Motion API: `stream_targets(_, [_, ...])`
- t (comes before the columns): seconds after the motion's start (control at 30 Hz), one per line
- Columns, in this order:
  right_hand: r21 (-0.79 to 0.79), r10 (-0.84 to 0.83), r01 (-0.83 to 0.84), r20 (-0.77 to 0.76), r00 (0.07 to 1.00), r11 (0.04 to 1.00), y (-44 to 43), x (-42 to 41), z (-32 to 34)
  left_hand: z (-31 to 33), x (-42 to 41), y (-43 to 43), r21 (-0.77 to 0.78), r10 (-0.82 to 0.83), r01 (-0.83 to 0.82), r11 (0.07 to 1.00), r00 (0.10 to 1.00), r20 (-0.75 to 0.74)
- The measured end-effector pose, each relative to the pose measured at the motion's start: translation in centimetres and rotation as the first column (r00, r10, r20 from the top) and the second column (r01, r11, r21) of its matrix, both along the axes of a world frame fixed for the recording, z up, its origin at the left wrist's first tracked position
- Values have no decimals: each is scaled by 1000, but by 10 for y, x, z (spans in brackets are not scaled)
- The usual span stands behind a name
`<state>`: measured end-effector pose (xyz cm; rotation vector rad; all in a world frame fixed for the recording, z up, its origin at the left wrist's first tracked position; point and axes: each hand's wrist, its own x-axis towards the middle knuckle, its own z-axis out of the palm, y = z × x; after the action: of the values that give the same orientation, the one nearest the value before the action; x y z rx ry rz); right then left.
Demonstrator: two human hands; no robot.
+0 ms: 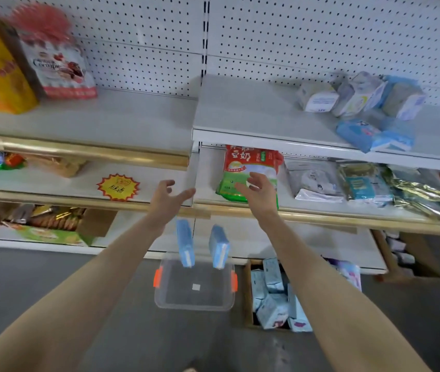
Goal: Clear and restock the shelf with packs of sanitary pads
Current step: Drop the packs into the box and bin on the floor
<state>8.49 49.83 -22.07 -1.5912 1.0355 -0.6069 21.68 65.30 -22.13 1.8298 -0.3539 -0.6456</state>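
Two blue packs of sanitary pads, one [185,242] and the other [219,247], hang in mid-air below my hands, just above a clear plastic bin [170,302] with orange latches on the floor. My left hand [166,198] and my right hand [259,194] are both raised in front of the middle shelf, fingers spread, holding nothing. More pad packs [361,99] lie in a loose heap on the right of the upper white shelf [253,130], some blue ones [374,135] at its front edge.
A cardboard box [247,296] full of pale blue pad packs [275,296] stands on the floor right of the bin. A red-green bag [248,165], silver pouches [315,181] and snack boxes [60,68] fill neighbouring shelves. A yellow price star [118,187] lies on the left shelf.
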Motion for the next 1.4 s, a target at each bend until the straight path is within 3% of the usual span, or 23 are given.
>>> stream_targets(0.13, [15, -71, 70, 61, 996, 997, -3, -5, 12, 16, -5, -11, -90, 20, -15, 996, 999, 49])
stream_targets(0.4, [-57, -208, 222, 182, 961, 973, -46, -52, 72, 81, -46, -76, -302, -133, 158, 940, 986, 102])
stream_targets(0.77, [-124, -376, 420, 272, 886, 899, -135, -156, 125, 129, -126, -194, -379, -307, 346, 858, 938, 162])
stream_targets(1.0, [-149, -327, 378, 282, 902, 914, -226, -211, 131, 134, -179, -292, -409, -260, 281, 868, 960, 108])
stream_targets(1.4, [-114, -167, 184, 146, 975, 976, -369, -260, 111, 109, -229, -411, -264, -122, 136, 955, 990, 71])
